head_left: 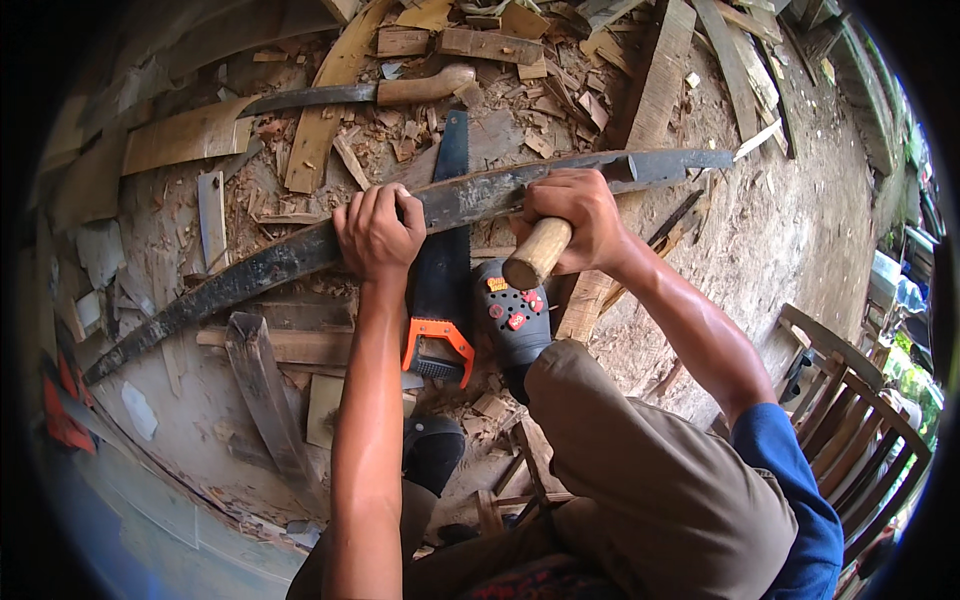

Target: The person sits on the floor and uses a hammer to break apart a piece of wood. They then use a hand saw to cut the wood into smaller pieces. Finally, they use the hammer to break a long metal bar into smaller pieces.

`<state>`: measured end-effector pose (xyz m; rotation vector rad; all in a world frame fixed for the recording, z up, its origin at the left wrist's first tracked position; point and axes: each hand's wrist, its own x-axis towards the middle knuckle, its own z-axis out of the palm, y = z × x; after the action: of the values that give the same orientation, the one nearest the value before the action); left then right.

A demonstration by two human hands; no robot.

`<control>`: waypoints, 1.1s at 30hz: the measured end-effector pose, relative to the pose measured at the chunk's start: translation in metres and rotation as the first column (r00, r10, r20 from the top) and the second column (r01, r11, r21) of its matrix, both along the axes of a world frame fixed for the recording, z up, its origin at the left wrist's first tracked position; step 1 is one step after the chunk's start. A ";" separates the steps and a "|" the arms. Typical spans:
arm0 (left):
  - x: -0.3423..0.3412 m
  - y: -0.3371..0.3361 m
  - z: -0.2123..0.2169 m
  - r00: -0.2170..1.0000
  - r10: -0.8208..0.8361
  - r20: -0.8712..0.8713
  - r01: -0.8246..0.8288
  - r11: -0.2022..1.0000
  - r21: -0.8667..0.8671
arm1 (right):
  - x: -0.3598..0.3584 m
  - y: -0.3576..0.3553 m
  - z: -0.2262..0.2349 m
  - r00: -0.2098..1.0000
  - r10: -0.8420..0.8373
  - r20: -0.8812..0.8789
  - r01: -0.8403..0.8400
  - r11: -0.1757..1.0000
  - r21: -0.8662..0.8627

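Note:
A long, dark, weathered plank [270, 262] lies slanted in front of me, its left end nearer and its right end farther away. My left hand [380, 232] is closed over the middle of it, fingers curled at its edge. Farther right, my right hand [578, 212] grips a tool by its thick round wooden handle [538, 254], whose butt points toward me. A dark metal piece [622, 170] shows beyond that hand against the plank; the rest of the tool is hidden by my fingers. Beneath the plank lies a handsaw [440, 275] with an orange and black handle.
A large knife [425, 86] with a wooden handle lies at the far side. Boards, offcuts and chips [500, 48] litter the ground. My dark clog [512, 312] rests just right of the saw. A slatted wooden chair [860, 430] stands at the right.

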<state>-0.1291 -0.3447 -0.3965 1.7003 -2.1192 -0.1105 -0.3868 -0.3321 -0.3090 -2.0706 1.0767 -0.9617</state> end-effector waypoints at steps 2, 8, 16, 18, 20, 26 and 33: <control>-0.001 0.000 0.001 1.000 -0.004 -0.006 0.004 1.000 0.005 | -0.007 -0.003 -0.003 0.999 0.032 0.044 -0.033 0.999 0.013; -0.001 -0.002 -0.002 0.998 -0.032 -0.054 0.026 0.993 -0.115 | -0.080 -0.011 0.005 0.315 -0.644 0.697 0.081 0.750 0.656; -0.003 -0.002 -0.003 0.999 -0.017 -0.052 0.011 0.993 -0.115 | -0.056 0.032 0.013 0.815 -0.575 0.079 0.507 0.772 0.384; -0.002 -0.001 -0.003 0.999 -0.016 -0.052 0.011 0.996 -0.089 | -0.039 0.024 0.022 0.855 -0.517 -0.049 0.510 0.819 0.263; -0.001 -0.001 -0.003 0.999 -0.018 -0.049 0.013 0.995 -0.097 | -0.029 0.014 0.026 0.891 -0.433 -0.134 0.451 0.875 0.175; 0.000 0.000 -0.001 0.999 -0.008 -0.040 0.006 0.999 -0.053 | -0.008 0.007 0.013 0.934 -0.137 -0.331 0.185 0.975 0.120; 0.000 -0.001 -0.003 0.997 -0.008 -0.074 0.002 0.997 -0.083 | 0.011 0.008 0.000 0.938 -0.216 -0.272 0.244 0.967 0.074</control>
<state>-0.1291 -0.3455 -0.3999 1.6183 -2.0453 -0.0842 -0.3759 -0.3241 -0.3095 -2.0546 1.5034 -0.7303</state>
